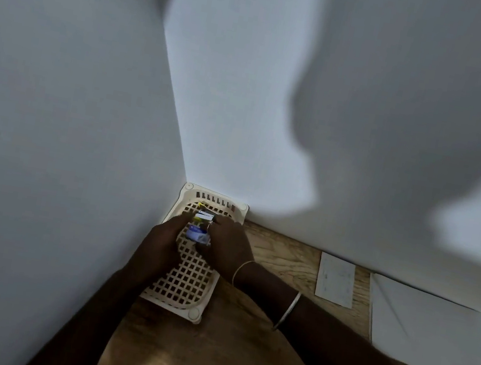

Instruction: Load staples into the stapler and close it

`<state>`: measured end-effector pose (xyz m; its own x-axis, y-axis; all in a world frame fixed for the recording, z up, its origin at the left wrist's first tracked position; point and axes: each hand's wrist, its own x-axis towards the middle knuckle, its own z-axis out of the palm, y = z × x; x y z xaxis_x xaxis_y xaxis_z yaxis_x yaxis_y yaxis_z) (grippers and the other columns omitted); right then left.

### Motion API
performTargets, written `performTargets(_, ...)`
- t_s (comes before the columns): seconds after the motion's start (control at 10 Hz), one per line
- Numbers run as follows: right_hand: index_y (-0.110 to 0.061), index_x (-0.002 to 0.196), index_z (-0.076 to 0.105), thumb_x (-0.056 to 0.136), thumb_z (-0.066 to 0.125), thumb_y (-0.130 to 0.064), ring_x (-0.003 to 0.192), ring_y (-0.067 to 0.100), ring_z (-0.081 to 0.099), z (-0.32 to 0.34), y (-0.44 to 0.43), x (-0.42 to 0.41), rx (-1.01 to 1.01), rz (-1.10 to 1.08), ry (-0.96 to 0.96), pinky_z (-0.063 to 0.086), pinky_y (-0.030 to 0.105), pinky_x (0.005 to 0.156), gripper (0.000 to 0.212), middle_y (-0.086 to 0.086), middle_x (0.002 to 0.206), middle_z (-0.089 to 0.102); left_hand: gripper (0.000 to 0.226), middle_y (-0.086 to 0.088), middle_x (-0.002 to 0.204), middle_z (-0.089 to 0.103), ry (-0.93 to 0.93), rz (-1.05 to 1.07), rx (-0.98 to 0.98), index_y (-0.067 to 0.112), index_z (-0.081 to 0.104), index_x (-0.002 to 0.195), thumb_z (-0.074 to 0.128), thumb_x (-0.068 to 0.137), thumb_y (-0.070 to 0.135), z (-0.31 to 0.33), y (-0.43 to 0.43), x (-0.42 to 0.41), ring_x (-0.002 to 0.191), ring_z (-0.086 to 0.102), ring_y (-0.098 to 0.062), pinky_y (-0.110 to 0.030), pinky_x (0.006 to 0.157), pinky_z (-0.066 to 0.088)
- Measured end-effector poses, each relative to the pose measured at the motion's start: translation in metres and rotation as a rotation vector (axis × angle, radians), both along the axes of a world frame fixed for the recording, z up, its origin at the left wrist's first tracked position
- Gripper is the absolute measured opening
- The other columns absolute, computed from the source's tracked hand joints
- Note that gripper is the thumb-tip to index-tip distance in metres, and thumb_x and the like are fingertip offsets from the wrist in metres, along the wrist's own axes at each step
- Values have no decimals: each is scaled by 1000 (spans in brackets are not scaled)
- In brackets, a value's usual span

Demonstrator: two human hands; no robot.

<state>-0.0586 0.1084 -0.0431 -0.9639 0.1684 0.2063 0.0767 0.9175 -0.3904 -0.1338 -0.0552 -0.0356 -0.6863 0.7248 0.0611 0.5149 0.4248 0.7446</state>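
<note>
Although both hands are already over the basket (182,293) in the far left corner of the wooden table (203,361), the task reads as barely begun: no stapler can be told with certainty, no staple strip is visible, and loading and closing both appear to remain. Item one: cream plastic basket, lattice floor, slotted far wall, set against the two white walls; bare lattice shows across its near half. Item two, contents: a small cluster at the far half of the basket, comprising a blue-and-white object (197,235) nearest the viewer and a white, yellow-edged piece (204,216) just beyond it; either may be the stapler or a staple box, but blur and size prevent a firm call. Item three: left hand (164,239), curled at the left side of the blue-and-white object, fingers touching or about to touch it; whether it truly grips cannot be told. Item four: right hand (226,248), bangles at the wrist, fingers bent down over the right side of the same cluster; grip likewise cannot be told. Item five: small white card (336,280), flat on the table right of the basket, well apart from it. Item six: larger white sheet (430,335), farther right, against the wall.
</note>
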Motion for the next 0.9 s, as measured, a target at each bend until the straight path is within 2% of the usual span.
performTargets(0.1, -15, 106, 72, 86, 64, -45, 99, 28, 64, -10, -13, 6, -4, -18, -98, 50, 39, 87, 36, 9, 106, 71, 45, -16, 129, 69, 39, 102, -84, 5, 61, 135, 69, 92, 2, -14, -13, 18, 118, 66, -30, -37, 106, 45)
performTargets(0.2, -15, 99, 72, 86, 65, -47, 92, 27, 64, -20, -21, 9, 22, -16, -157, 47, 38, 82, 34, 8, 98, 71, 48, -19, 130, 68, 48, 111, -211, 1, 61, 135, 71, 88, 0, -23, -21, 29, 120, 65, -35, -38, 108, 44)
performTargets(0.4, -14, 91, 71, 87, 63, -47, 89, 28, 64, -30, -26, 14, 77, -19, -144, 47, 39, 78, 34, 8, 95, 68, 57, -14, 143, 60, 50, 84, -351, 6, 53, 143, 71, 89, 6, -25, -22, 37, 133, 55, -30, -39, 117, 38)
performTargets(0.5, -11, 93, 70, 88, 61, -51, 91, 27, 61, -24, -25, 21, 48, -31, -90, 48, 39, 78, 42, 9, 98, 66, 62, -15, 145, 57, 63, 92, -362, 5, 50, 146, 72, 87, 3, -20, -23, 43, 135, 54, -31, -41, 118, 37)
performTargets(0.6, -13, 100, 69, 92, 51, -56, 91, 22, 59, -14, -23, 43, 19, -66, 24, 50, 37, 78, 47, 6, 101, 66, 61, -15, 145, 57, 77, 104, -340, 5, 50, 146, 70, 88, 3, -12, -23, 54, 133, 55, -31, -39, 115, 39)
performTargets(0.7, -15, 104, 69, 93, 54, -48, 90, 22, 60, -2, -15, 80, 66, -83, 87, 51, 36, 75, 38, 5, 101, 68, 56, -19, 131, 66, 161, 65, -223, 1, 59, 135, 73, 82, -6, -2, -16, 73, 118, 66, -36, -40, 102, 50)
performTargets(0.8, -17, 109, 69, 90, 58, -44, 94, 23, 62, 9, 3, 122, 128, -72, 55, 53, 38, 77, 35, 3, 104, 69, 51, -18, 131, 67, 281, 56, -125, 1, 60, 136, 71, 87, -2, 8, -1, 91, 116, 67, -34, -48, 101, 55)
performTargets(0.9, -15, 111, 70, 93, 55, -46, 96, 22, 63, 28, 38, 165, 148, -109, 39, 53, 36, 81, 38, 3, 105, 70, 48, -16, 133, 66, 401, 24, -11, 3, 60, 138, 69, 91, 11, 23, 23, 110, 119, 66, -31, -42, 104, 52)
